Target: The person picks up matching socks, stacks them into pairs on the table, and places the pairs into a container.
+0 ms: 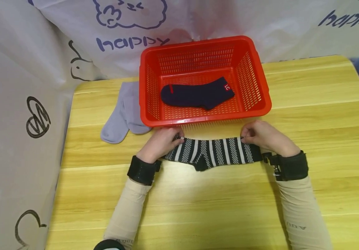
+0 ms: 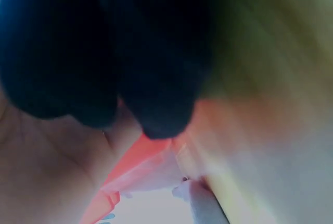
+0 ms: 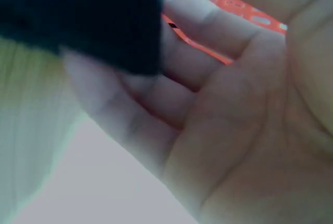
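A black sock (image 1: 220,152) with white and grey stripes is stretched sideways close over the table, just in front of the red basket. My left hand (image 1: 160,144) pinches its upper edge near the left end between thumb and fingers. Near the other end, by the plain black cuff (image 1: 256,152), my right hand (image 1: 268,139) pinches the same edge. The dark sock fabric (image 2: 156,52) hangs blurred before the palm in the left wrist view. In the right wrist view, the black cuff (image 3: 88,21) covers some fingertips.
The red plastic basket (image 1: 204,119) stands right behind both hands, with a navy sock (image 1: 192,94) lying flat inside. A pair of light grey socks (image 1: 115,121) lies left of the basket, partly hidden by its side. White cloth (image 1: 198,21) hangs behind the wooden table (image 1: 198,215).
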`<move>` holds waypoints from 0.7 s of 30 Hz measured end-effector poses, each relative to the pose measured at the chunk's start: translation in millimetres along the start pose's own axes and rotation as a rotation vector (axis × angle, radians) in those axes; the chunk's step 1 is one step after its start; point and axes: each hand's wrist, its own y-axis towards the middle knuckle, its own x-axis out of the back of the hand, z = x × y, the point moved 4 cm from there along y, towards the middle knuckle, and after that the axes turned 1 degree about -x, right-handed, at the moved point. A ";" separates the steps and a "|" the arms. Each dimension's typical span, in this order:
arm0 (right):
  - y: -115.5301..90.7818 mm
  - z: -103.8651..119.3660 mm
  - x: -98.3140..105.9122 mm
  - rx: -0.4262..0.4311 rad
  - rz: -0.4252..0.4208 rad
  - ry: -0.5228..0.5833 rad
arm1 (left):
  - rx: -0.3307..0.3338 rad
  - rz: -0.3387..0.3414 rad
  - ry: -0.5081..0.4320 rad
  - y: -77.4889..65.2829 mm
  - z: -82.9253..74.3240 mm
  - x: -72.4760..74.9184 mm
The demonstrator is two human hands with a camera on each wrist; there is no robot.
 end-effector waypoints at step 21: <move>21.8 44.2 -37.4 0.115 -0.071 -0.120 | -0.078 0.071 0.000 4.3 -15.1 -11.8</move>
